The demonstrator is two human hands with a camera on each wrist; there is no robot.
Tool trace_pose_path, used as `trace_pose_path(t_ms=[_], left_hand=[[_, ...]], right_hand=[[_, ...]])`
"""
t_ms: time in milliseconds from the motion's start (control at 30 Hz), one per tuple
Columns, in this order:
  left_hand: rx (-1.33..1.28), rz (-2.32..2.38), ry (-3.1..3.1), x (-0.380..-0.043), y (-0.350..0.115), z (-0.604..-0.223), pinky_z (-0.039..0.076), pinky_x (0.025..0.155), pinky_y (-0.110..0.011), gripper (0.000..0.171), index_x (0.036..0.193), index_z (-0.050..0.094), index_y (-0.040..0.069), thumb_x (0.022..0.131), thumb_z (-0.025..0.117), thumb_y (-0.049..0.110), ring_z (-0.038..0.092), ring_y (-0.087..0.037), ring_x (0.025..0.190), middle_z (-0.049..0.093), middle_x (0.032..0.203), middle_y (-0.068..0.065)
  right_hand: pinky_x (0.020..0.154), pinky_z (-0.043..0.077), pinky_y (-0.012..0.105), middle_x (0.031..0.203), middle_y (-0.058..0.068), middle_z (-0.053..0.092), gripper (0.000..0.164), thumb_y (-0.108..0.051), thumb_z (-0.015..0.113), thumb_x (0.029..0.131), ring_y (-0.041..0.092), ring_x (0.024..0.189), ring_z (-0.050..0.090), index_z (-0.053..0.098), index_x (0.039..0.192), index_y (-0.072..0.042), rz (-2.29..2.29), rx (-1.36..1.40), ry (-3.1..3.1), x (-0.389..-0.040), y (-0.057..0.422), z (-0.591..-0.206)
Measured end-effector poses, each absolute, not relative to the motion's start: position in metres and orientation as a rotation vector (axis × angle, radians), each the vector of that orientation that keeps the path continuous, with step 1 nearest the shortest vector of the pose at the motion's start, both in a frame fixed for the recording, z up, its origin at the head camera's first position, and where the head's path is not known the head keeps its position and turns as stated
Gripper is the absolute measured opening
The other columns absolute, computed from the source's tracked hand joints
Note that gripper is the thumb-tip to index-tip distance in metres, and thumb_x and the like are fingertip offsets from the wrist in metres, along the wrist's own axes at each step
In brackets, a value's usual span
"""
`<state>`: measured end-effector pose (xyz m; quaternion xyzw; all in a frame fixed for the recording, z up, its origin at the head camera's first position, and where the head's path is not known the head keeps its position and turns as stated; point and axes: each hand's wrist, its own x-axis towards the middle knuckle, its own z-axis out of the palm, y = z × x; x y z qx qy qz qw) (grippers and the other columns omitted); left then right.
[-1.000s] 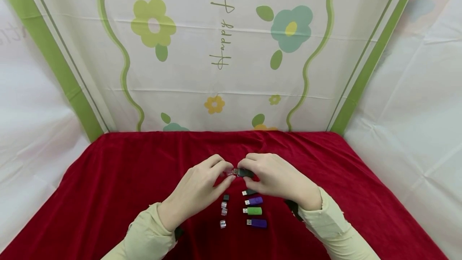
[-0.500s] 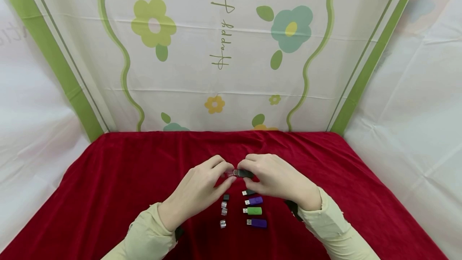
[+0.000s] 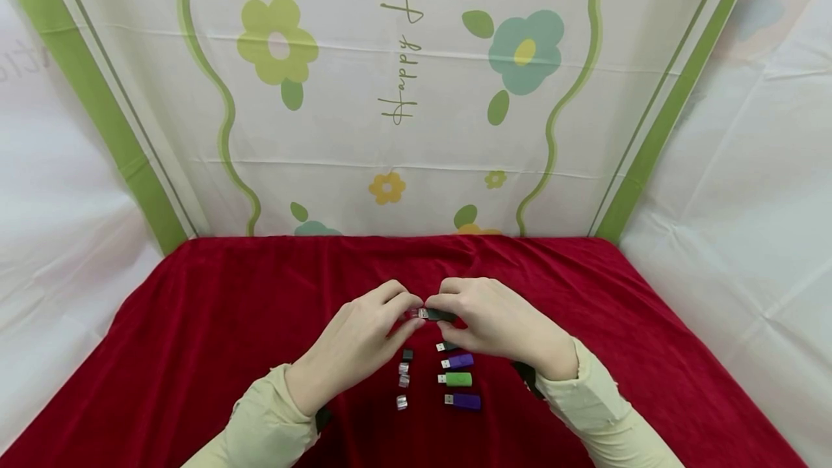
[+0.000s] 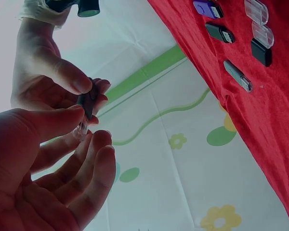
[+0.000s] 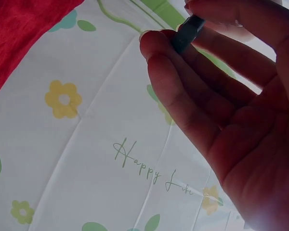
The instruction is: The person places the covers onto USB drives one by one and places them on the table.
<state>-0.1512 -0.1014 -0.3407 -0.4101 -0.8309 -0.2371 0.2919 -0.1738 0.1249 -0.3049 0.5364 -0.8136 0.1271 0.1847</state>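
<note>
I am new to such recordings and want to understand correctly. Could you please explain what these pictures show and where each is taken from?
There is no machine, only a person's bare hands. The widest view comes from a head camera, looking forward and down; the two closer views, from a camera on each wrist. The left hand pinches a clear cap at the end of a dark USB stick, which the right hand holds; whether the cap is fully on, I cannot tell. On the red cloth lie two purple sticks, a green stick, dark sticks, and four loose caps: three clear, one black.
</note>
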Motion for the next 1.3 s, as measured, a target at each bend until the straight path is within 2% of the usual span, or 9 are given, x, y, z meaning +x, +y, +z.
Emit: trace_pose_path(t_ms=[833, 1300], left_hand=[[-1.106, -0.622, -2.225, -0.1497, -0.1010, -0.3399, 0.043, 0.055, -0.013, 0.016, 0.101, 0.068, 0.007, 0.088, 0.076, 0.013, 0.048, -0.004, 0.066, 0.059, 0.094, 0.001], [-1.121, -0.628, -2.207, -0.1487, -0.1012, -0.3390, 0.043, 0.057, -0.013, 0.017, 0.102, 0.068, 0.006, 0.088, 0.076, 0.012, 0.049, -0.005, 0.066, 0.059, 0.095, 0.000]], right_hand=[[0.058, 0.041, 0.014, 0.078, -0.005, 0.055, 0.021, -0.006, 0.079, 0.077, 0.002, 0.062, 0.044, 0.073, 0.097, -0.009, 0.352, 1.514, -2.276, -0.1723, 0.1246, -0.3039], [0.058, 0.040, 0.012, 0.079, -0.008, 0.052, 0.017, -0.005, 0.078, 0.078, 0.001, 0.063, 0.044, 0.069, 0.092, -0.010, 0.375, 1.509, -2.263, -0.1707, 0.1225, -0.3045]])
